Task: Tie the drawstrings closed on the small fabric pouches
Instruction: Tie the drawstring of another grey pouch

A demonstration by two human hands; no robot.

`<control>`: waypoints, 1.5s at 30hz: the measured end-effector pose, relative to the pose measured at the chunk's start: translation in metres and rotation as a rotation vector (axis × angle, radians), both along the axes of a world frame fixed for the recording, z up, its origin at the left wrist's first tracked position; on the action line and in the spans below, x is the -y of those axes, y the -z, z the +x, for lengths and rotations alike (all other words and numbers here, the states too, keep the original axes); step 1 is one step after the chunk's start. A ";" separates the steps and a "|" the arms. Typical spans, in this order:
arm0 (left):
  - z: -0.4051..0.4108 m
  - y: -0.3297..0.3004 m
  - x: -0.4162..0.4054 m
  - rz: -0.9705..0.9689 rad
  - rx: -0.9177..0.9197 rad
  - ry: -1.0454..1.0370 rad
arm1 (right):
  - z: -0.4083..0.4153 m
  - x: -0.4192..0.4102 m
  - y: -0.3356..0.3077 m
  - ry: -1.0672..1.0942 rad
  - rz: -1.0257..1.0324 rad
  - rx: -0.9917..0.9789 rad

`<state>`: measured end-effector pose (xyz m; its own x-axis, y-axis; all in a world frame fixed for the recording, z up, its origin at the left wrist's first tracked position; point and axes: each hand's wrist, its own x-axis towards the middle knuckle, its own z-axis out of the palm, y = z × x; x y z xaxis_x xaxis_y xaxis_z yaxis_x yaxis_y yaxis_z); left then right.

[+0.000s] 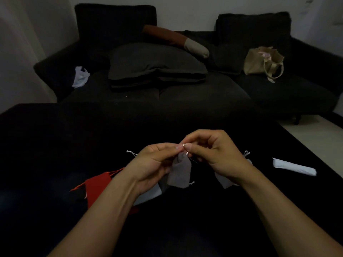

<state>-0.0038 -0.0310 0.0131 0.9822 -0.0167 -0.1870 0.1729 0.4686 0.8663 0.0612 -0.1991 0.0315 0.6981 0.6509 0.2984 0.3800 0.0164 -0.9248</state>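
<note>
A small grey fabric pouch (179,172) hangs between my hands above the black table (55,145). My left hand (155,164) and my right hand (213,154) both pinch its white drawstring (184,145) at the pouch's mouth, fingertips nearly touching. A red pouch (98,188) with orange strings lies on the table under my left forearm. A white pouch (150,195) peeks out below my left hand. Another pale pouch (225,181) lies under my right wrist, its string ends (246,153) showing behind the hand.
A folded white piece (294,166) lies at the table's right. Behind the table stands a dark sofa (185,93) with cushions, a beige tote bag (263,61) and a white plastic bag (80,76). Pale floor (315,134) shows at right.
</note>
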 end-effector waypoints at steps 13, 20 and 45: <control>0.003 -0.002 0.003 -0.105 -0.022 -0.052 | -0.004 -0.006 0.000 0.040 0.044 -0.173; 0.001 -0.008 0.002 0.047 -0.006 -0.198 | 0.008 0.020 -0.011 0.184 -0.341 0.150; -0.004 -0.003 0.014 0.500 0.366 -0.248 | -0.006 -0.001 -0.008 0.265 -0.036 -0.323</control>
